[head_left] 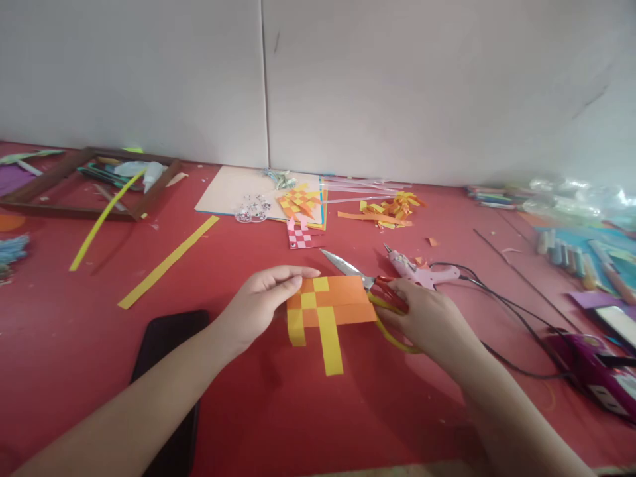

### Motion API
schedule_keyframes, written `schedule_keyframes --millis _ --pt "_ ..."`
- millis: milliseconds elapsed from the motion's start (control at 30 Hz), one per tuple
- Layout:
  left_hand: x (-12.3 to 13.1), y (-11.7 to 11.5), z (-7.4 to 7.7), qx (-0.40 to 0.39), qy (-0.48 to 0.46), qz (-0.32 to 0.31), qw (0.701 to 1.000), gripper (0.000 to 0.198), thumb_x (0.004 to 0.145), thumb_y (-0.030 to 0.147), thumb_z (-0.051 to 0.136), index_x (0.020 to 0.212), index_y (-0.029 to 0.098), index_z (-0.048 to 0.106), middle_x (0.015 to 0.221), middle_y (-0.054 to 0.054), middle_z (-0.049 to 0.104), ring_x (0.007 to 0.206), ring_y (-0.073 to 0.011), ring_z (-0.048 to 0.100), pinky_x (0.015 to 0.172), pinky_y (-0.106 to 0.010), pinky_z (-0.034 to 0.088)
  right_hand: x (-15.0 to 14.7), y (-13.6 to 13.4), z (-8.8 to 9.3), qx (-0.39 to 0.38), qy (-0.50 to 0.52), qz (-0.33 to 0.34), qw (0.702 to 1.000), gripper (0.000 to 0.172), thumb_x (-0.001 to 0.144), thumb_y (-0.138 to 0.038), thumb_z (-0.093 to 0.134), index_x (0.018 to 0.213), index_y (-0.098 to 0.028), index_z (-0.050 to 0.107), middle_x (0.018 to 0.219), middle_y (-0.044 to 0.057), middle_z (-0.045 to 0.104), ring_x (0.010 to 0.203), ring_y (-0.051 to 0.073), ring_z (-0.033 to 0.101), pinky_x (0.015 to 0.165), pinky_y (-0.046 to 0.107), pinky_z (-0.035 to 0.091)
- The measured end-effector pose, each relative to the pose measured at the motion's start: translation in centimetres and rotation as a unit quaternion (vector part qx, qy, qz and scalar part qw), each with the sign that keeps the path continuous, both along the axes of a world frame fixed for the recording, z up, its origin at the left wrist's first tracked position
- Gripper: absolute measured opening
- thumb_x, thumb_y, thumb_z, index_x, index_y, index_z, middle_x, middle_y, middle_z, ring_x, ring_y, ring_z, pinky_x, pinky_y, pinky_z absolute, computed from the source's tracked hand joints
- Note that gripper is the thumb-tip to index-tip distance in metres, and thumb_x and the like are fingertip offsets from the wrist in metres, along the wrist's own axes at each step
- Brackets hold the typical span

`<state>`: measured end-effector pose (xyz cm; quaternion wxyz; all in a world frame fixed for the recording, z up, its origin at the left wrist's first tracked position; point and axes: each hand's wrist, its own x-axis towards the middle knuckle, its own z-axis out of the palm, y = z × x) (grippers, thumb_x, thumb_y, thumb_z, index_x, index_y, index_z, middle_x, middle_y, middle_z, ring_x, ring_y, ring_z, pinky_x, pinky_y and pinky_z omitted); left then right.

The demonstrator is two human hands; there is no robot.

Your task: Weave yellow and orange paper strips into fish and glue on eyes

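Note:
My left hand [268, 301] pinches the left edge of an orange and yellow woven paper piece [342, 295] between thumb and fingers. Two yellow strips [332, 348] hang below its lower edge. In my right hand [422, 311] are scissors [348, 268] with red and yellow handles; the fingers wrap round the handles. The blades point up and left, just behind the paper's upper right edge. A small pink and red checkered paper fish [299, 236] lies beyond the scissors. Whether the right fingers also touch the paper, I cannot tell.
A pink glue gun [420, 271] with a black cable lies right of the scissors. A black phone [171, 338] is under my left forearm. Behind are paper sheets [223, 189], orange and yellow scraps [397, 209] and a wooden frame [50, 182]. A purple power strip [596, 377] sits at right.

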<state>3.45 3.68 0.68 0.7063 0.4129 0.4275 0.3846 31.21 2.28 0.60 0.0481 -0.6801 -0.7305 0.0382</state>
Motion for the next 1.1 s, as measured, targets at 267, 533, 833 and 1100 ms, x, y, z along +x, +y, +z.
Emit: schedule_keyframes --millis 267,533,833,1100 --pt "-0.1 -0.1 0.0 -0.010 0.019 -0.009 1.000 0.029 0.092 0.045 0.062 0.116 0.031 0.071 0.101 -0.002 0.074 0.091 -0.0206 0.069 0.076 -0.029 0.051 -1.1 -0.6 1.0 -0.006 -0.036 0.006 0.999 0.021 0.082 -0.030 0.047 0.069 -0.020 0.060 0.081 0.010 0.067 0.077 0.025 0.063 0.064 0.035 0.044" --pt "0.1 -0.4 0.5 0.063 0.076 -0.075 0.992 0.039 0.095 0.051 0.058 0.126 0.028 0.063 0.105 -0.003 0.072 0.095 -0.0207 0.067 0.078 -0.029 0.050 -3.4 -2.1 2.9 -0.039 0.473 0.039 0.880 0.038 0.088 -0.057 0.059 0.104 -0.023 0.065 0.090 0.007 0.074 0.079 0.021 0.070 0.064 0.031 0.057" --pt "0.1 -0.3 0.4 0.129 -0.010 -0.044 0.991 0.047 0.089 0.058 0.064 0.122 0.024 0.064 0.117 -0.009 0.071 0.107 -0.0233 0.063 0.084 -0.031 0.048 -4.0 -2.5 2.2 0.192 0.477 0.218 0.829 0.021 0.081 -0.005 0.068 0.089 -0.024 0.073 0.085 0.001 0.077 0.079 0.018 0.073 0.070 0.031 0.063" --pt "0.2 0.1 0.0 0.063 -0.109 -0.002 0.992 0.049 0.086 0.060 0.066 0.120 0.025 0.061 0.123 -0.007 0.062 0.100 -0.0191 0.063 0.078 -0.027 0.051 -3.1 -3.0 2.5 0.350 0.259 0.377 0.817 0.024 0.092 -0.007 0.054 0.097 -0.019 0.074 0.092 0.006 0.078 0.099 0.023 0.072 0.073 0.036 0.065"
